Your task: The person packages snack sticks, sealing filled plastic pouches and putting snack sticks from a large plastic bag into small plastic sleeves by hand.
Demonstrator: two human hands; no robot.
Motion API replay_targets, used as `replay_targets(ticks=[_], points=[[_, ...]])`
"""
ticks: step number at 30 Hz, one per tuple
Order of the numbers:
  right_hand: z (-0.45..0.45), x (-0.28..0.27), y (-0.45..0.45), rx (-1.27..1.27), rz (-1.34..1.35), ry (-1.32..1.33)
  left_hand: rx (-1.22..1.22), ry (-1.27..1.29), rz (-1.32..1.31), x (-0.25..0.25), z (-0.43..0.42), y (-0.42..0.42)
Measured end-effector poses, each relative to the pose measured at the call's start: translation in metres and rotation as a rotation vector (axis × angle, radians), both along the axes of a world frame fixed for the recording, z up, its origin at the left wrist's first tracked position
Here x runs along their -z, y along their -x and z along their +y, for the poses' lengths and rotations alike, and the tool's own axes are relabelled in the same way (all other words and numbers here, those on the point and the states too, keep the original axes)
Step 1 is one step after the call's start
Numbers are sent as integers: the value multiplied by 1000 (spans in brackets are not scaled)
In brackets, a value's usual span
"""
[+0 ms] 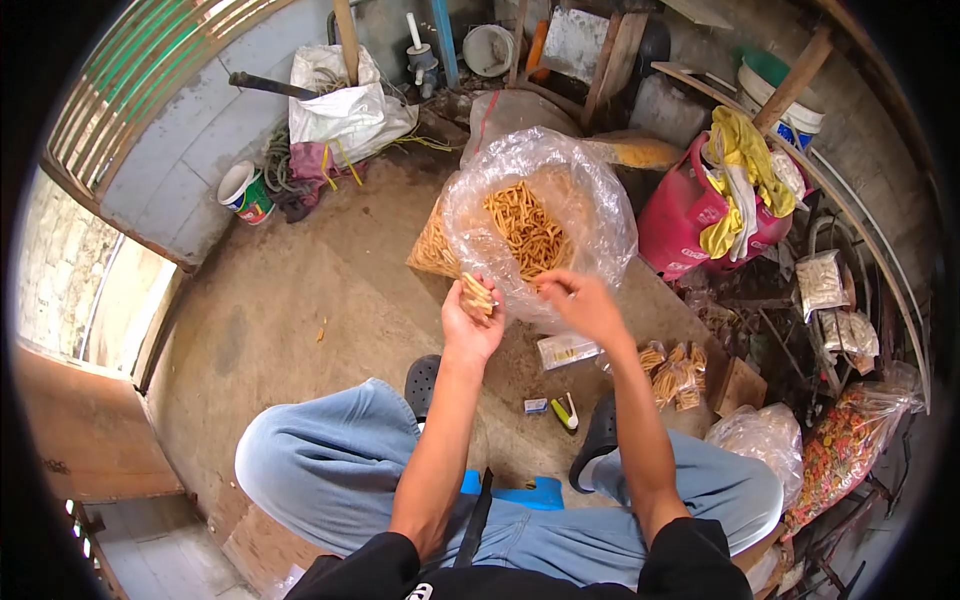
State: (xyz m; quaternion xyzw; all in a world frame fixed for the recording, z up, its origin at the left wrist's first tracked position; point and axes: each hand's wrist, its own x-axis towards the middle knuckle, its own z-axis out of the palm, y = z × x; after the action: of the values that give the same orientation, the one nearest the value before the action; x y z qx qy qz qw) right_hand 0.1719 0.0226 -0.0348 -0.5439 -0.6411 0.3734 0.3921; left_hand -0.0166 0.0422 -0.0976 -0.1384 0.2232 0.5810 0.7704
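Note:
My left hand [473, 327] is palm up, its fingers closed round a small clear packet of snack sticks [477, 293]. To its right, my right hand [584, 303] hovers at the near rim of a large clear plastic bag [603, 215]. Its fingers are curled and slightly blurred; whatever they pinch cannot be made out. Inside the large bag lies a heap of brown, fried-looking snack sticks [527, 232]. Below my right hand, a white packet [568, 350] rests on the floor. A green-and-white stapler [566, 411] and a small blue-and-white box [535, 406] lie between my feet.
Several filled snack packets [680, 375] lie right of my right forearm. A red tub [682, 215] draped with yellow cloth stands at the right. Farther right leans a bag of colourful wrapped items [850, 440]. A white sack [350, 105] and a small bucket [245, 192] stand along the left wall.

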Motion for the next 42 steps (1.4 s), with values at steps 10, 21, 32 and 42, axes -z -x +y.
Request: replay_targets(ticks=[10, 21, 32, 42], points=[[98, 140, -42, 177, -354, 40, 83, 110, -59, 3, -2, 0], [116, 158, -22, 42, -760, 191, 92, 151, -45, 7, 6, -4], [108, 143, -57, 278, 23, 83, 93, 105, -84, -16, 2, -6], [-13, -74, -37, 42, 636, 185, 90, -124, 29, -60, -9, -6]])
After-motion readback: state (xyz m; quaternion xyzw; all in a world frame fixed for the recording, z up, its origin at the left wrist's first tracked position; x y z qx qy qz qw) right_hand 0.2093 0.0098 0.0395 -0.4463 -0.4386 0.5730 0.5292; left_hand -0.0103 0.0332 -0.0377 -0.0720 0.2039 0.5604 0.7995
